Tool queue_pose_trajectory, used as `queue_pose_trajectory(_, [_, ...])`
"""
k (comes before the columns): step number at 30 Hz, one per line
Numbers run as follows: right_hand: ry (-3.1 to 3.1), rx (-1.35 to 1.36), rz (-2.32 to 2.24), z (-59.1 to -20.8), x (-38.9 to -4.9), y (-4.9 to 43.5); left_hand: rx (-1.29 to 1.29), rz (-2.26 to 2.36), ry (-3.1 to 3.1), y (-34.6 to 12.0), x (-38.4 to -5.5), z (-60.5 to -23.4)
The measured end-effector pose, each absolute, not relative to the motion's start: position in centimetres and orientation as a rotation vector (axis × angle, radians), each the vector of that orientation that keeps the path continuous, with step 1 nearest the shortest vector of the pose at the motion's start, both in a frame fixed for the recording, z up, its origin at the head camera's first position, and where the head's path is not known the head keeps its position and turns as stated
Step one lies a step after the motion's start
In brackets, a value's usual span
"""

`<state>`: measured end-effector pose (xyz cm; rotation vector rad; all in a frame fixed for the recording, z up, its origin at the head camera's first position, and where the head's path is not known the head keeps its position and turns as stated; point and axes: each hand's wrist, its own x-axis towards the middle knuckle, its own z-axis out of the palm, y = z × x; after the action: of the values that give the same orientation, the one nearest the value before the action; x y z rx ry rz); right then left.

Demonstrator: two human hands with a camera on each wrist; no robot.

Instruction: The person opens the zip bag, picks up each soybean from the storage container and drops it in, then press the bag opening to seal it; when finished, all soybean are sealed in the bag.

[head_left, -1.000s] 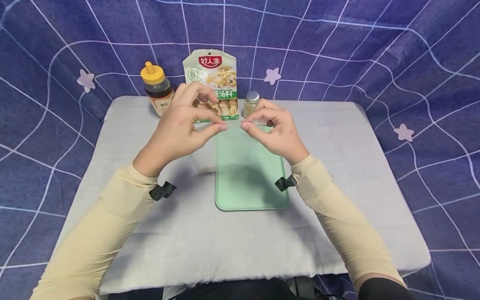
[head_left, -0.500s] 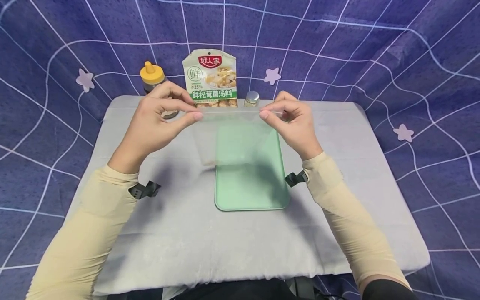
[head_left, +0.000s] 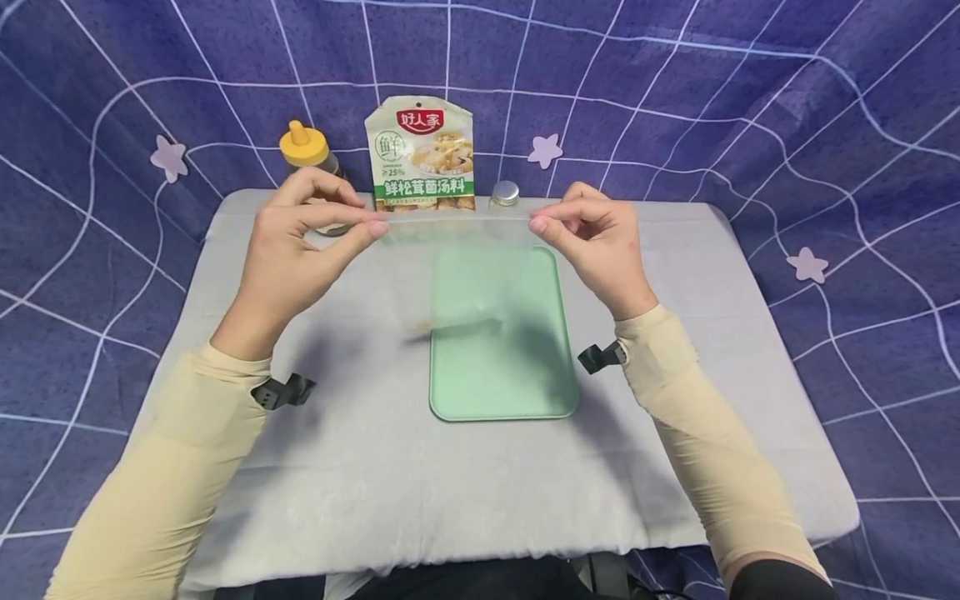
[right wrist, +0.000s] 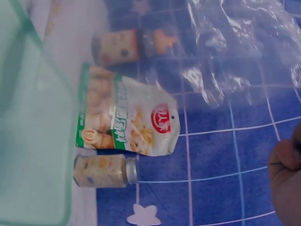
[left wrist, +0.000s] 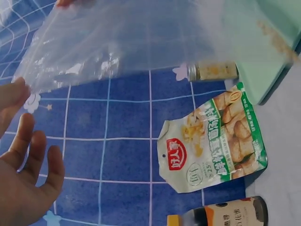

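Note:
A clear plastic bag (head_left: 465, 271) hangs between my two hands, stretched along its top edge. My left hand (head_left: 288, 250) pinches the left end of that edge between thumb and forefinger. At the other end, my right hand (head_left: 600, 246) pinches it the same way. Small brown bits (left wrist: 277, 40) lie in a lower corner of the bag. Through the film the green tray (head_left: 502, 375) shows, partly overlapped by the bag in the head view. In the left wrist view the left hand's remaining fingers (left wrist: 35, 157) are spread loosely below the bag.
At the table's back stand a yellow-capped squeeze bottle (head_left: 303, 150), a soup seasoning pouch (head_left: 420, 150) and a small silver-lidded jar (head_left: 505, 194). A grey cloth covers the table (head_left: 375, 483). Behind it hangs a blue gridded curtain (head_left: 637, 100) with star decorations.
My hands have moved apart, left hand leftward and right hand rightward, drawing the bag's top edge out wide. The bag now shows spread out between them; the tray stays put.

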<state>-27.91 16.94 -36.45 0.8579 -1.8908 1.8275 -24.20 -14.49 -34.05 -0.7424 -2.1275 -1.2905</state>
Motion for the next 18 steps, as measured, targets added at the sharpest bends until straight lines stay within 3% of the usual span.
queue_pose_trajectory(6, [-2.072, 1.029, 1.732, -36.4, -27.1, 17.2, -0.841, -1.239, -2.161, -16.3, -22.7, -32.4])
queue_pose_trajectory(15, [-2.294, 1.477, 1.565, -35.1, -24.5, 15.3, -1.069, -1.257, -2.446, -22.8, -19.4, -31.0])
queue_pose_trajectory(18, [-2.350, 1.550, 1.491, -34.9, -24.4, 14.3, -1.000, -1.234, -2.532, -24.3, -19.2, -31.0])
